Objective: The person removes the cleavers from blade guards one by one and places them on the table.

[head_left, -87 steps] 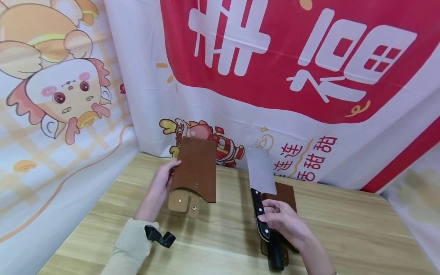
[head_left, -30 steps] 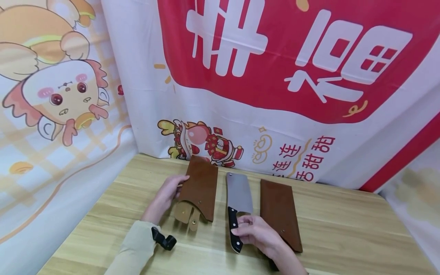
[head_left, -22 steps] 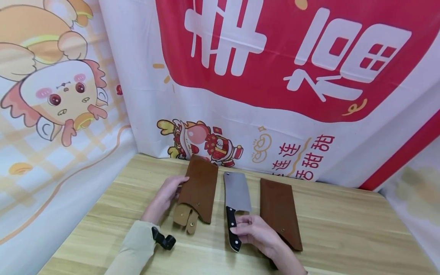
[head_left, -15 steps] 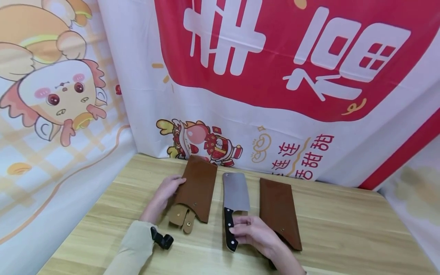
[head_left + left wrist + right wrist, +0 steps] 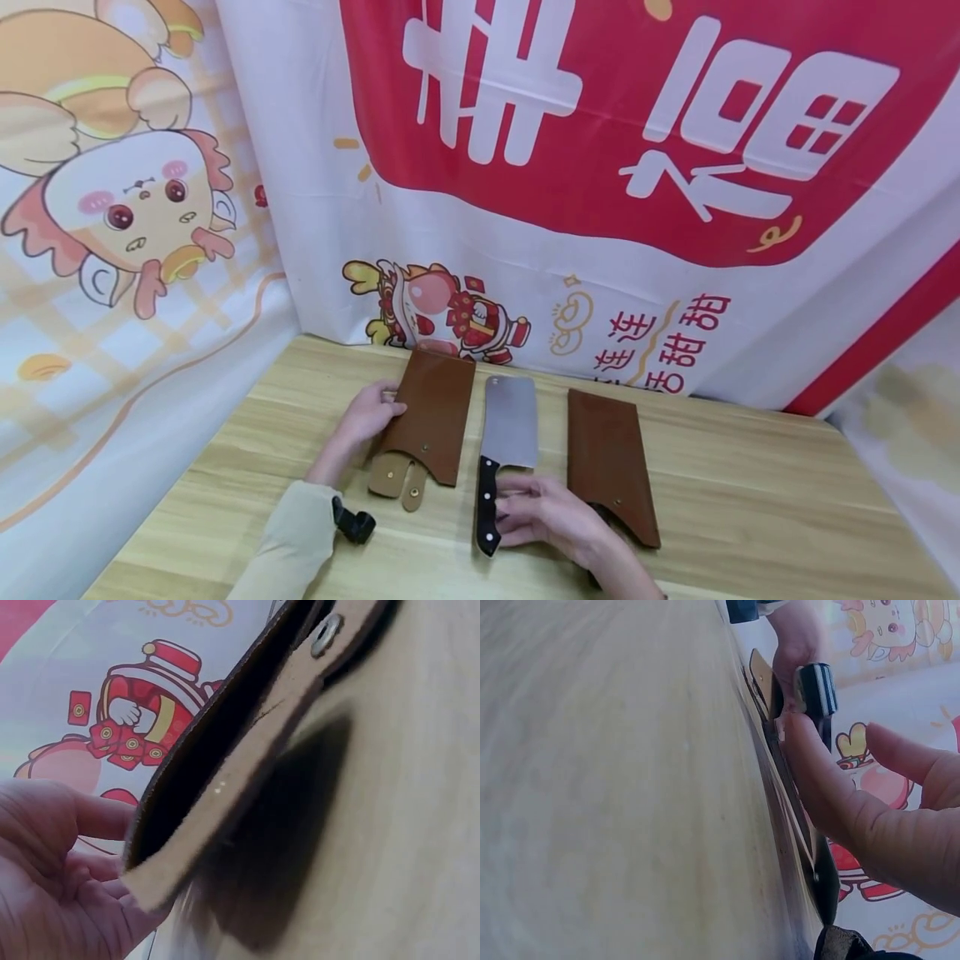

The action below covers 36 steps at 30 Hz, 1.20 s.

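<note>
The cleaver (image 5: 511, 421) lies on the table, blade away, its black handle (image 5: 487, 504) toward the person. Beside that handle the right hand (image 5: 551, 517) has its fingertips at the right side; in the right wrist view the fingers of the right hand (image 5: 877, 817) are extended, the thumb raised apart from the handle (image 5: 816, 690). At the left, the left hand (image 5: 367, 415) grips the left edge of a brown leather sheath (image 5: 431, 408), whose tan snap straps (image 5: 388, 475) face the person. In the left wrist view the left hand (image 5: 75, 877) is at the corner of the sheath's mouth (image 5: 217, 791).
A second brown sheath (image 5: 609, 458) lies right of the cleaver, its lower end partly behind the right forearm. The wooden table (image 5: 750, 500) ends at a printed cloth backdrop (image 5: 480, 225). Black straps (image 5: 352, 521) show at the left wrist.
The cleaver has moved left from over the right sheath and down onto the table. The right fingers have loosened from its handle. The left sheath has been lowered from its raised position.
</note>
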{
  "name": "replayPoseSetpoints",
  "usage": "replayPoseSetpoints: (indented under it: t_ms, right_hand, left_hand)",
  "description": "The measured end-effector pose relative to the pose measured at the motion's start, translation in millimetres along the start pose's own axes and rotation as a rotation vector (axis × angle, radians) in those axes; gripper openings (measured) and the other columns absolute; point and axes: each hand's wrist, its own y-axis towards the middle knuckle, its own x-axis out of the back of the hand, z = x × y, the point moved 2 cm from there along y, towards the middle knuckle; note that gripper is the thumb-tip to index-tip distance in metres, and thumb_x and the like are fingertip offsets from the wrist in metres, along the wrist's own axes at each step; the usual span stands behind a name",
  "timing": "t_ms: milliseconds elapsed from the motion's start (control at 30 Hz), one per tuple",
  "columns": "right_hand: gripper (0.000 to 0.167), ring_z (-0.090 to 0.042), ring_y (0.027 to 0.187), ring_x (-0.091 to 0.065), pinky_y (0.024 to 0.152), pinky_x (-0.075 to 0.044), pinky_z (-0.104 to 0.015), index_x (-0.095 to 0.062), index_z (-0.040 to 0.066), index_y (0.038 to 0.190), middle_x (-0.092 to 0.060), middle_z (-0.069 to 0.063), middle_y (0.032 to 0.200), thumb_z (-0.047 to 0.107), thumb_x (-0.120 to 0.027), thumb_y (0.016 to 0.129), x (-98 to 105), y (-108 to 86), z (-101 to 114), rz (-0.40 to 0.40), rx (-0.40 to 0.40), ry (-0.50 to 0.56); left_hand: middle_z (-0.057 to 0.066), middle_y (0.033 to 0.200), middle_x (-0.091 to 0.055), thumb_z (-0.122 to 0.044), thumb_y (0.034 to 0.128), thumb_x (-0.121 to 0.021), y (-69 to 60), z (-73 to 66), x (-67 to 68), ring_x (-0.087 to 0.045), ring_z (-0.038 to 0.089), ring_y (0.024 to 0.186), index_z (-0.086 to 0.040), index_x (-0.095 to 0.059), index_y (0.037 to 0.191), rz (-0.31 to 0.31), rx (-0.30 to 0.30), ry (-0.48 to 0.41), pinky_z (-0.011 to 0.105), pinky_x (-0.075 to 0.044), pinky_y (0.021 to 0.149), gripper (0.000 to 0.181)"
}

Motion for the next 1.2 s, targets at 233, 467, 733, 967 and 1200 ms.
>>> replayPoseSetpoints:
  t_ms: [233, 467, 733, 967, 1200]
  right_hand:
    - [0.060, -0.026, 0.086, -0.073, 0.082, -0.062, -0.044, -0.036, -0.019, 0.148, -0.072, -0.020, 0.098, 0.018, -0.058, 0.106, 0, -3.9, 2, 0.004, -0.046, -0.036]
    - [0.054, -0.033, 0.089, -0.074, 0.080, -0.062, -0.045, -0.044, -0.015, 0.144, -0.073, -0.025, 0.099, 0.022, -0.056, 0.107, 0, -7.7, 10, -0.008, -0.067, -0.097]
    - [0.048, -0.040, 0.103, -0.072, 0.083, -0.062, -0.047, -0.052, -0.015, 0.138, -0.071, -0.029, 0.113, 0.023, -0.054, 0.108, 9, -14.5, 21, -0.009, 0.000, -0.164]
    - [0.051, -0.042, 0.112, -0.069, 0.093, -0.058, -0.048, -0.050, -0.016, 0.139, -0.068, -0.030, 0.123, 0.024, -0.054, 0.108, 29, -34.8, 49, -0.072, 0.149, -0.167]
    - [0.052, -0.030, 0.105, -0.073, 0.091, -0.059, -0.040, -0.052, -0.013, 0.137, -0.072, -0.021, 0.115, 0.031, -0.054, 0.109, 58, -59.8, 74, -0.241, 0.206, -0.134]
  left_hand:
    - [0.030, 0.121, -0.067, -0.004, 0.0950, -0.066, -0.5, -5.8, 0.3, -0.064, 0.043, 0.113, 0.013, -0.055, 0.137, -0.037, -0.023, 0.114, 0.053, -0.051, 0.099, 0.046]
    - [0.023, 0.121, -0.070, -0.012, 0.0990, -0.063, -2.9, -14.1, 4.3, -0.066, 0.041, 0.113, 0.008, -0.063, 0.132, -0.078, -0.024, 0.244, 0.054, -0.049, 0.100, 0.039]
    - [0.023, 0.121, -0.070, -0.021, 0.1038, -0.058, -11.0, -23.1, 2.1, -0.065, 0.040, 0.111, 0.005, -0.066, 0.128, -0.073, -0.003, 0.330, 0.055, -0.052, 0.094, 0.036]
    - [0.024, 0.121, -0.069, -0.022, 0.1048, -0.056, -15.0, -47.0, -6.4, -0.064, 0.043, 0.115, 0.005, -0.067, 0.124, -0.091, -0.070, 0.381, 0.056, -0.051, 0.098, 0.035]
    - [0.017, 0.117, -0.071, -0.025, 0.1055, -0.059, -7.0, -81.2, -41.8, -0.066, 0.034, 0.109, 0.000, -0.069, 0.125, -0.042, -0.117, 0.314, 0.052, -0.053, 0.096, 0.033]
